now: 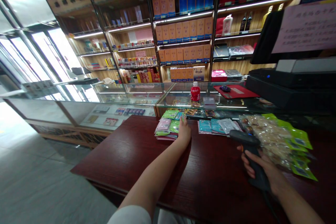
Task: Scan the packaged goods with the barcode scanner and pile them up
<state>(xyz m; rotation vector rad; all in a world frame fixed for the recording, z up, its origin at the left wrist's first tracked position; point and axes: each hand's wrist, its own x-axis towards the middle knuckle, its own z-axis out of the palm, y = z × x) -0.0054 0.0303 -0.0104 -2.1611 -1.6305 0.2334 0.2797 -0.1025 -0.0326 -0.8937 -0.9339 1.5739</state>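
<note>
My left hand reaches over the dark red table to a stack of small flat packets, green, pink and blue. Its fingers close on a packet at the stack's right edge, and their undersides are hidden. My right hand is wrapped round the grip of a black barcode scanner, whose head points left. Just beyond the scanner head lies a row of blue and silver packets. To the right of the scanner is a heap of clear bags with green ends.
A glass display counter runs behind the table. On it stand a red bottle with a white cap and a red mat. A monitor rises at the right. Shelves with boxed goods line the wall.
</note>
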